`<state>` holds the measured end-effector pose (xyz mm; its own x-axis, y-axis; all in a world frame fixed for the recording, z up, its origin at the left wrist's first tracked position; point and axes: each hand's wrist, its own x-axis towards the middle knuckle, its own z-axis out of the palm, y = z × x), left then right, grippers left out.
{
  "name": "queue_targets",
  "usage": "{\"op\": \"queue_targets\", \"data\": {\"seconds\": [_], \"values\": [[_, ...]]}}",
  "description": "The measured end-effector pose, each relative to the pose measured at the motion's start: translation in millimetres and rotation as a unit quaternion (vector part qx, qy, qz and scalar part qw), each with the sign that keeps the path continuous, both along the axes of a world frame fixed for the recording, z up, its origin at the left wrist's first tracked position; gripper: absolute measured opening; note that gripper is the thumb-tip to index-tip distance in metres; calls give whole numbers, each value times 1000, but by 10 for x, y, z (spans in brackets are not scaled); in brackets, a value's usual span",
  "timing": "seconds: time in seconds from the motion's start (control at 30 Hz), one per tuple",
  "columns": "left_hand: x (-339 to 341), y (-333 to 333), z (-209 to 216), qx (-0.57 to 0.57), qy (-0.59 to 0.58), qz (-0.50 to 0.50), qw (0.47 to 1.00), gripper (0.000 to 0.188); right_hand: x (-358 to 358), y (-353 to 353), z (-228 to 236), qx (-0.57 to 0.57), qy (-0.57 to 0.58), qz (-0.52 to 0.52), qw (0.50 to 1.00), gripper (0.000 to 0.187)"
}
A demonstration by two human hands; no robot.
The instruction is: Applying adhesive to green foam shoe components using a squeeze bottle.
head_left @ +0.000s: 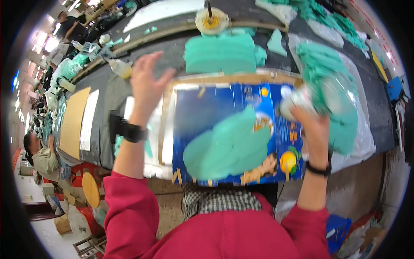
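Observation:
My left hand [148, 82] is raised beyond the left corner of a blue printed cardboard sheet [202, 103], its fingers spread and nothing in them. On the sheet lies a fanned, overlapping layer of rounded mint-green pieces [228, 149]. My right hand [314, 127] is closed around a whitish, partly clear plastic bottle [297, 102], smeared by motion, above the sheet's right edge. Beyond the sheet sits a neat stack of mint-green pieces [221, 52]. To the right, a heap of similar pieces [321, 58] lies on clear plastic film [364, 138], partly hidden by the bottle.
A pale yellow bottle [120, 68] stands left of my left hand. At the far edge is a round disc on a spindle [211, 20]. A brown board [74, 123] lies on the dark table [116, 90]. Another person [45, 162] is at the left, near a yellow round stool [90, 190].

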<state>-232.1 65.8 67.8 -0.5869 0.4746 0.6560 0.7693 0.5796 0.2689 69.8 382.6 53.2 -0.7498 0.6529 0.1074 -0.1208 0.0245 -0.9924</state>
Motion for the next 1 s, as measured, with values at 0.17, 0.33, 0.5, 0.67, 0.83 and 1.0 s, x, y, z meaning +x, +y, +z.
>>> {"op": "queue_targets", "data": {"seconds": [0.17, 0.33, 0.5, 0.67, 0.83, 1.0], "values": [[-162, 937, -487, -81, -11, 60, 995, 105, 1035, 113, -245, -74, 81, -134, 985, 76], [-264, 1314, -706, -177, -83, 79, 978, 116, 1409, 79, -82, -70, 95, -198, 973, 90], [-130, 1056, -417, -87, 4, 43, 995, 102, 1619, 113, -120, -63, 80, -218, 971, 95], [611, 570, 75, 16, -157, -62, 985, 71, 1409, 18, -28, -110, 126, -163, 972, 98], [1661, 42, -66, 38, -327, -59, 942, 47, 912, -297, 183, -144, 155, -22, 977, 95], [2113, -86, -557, -51, -290, -33, 955, 40, 262, -808, 191, -22, 51, 43, 998, 64]]}}
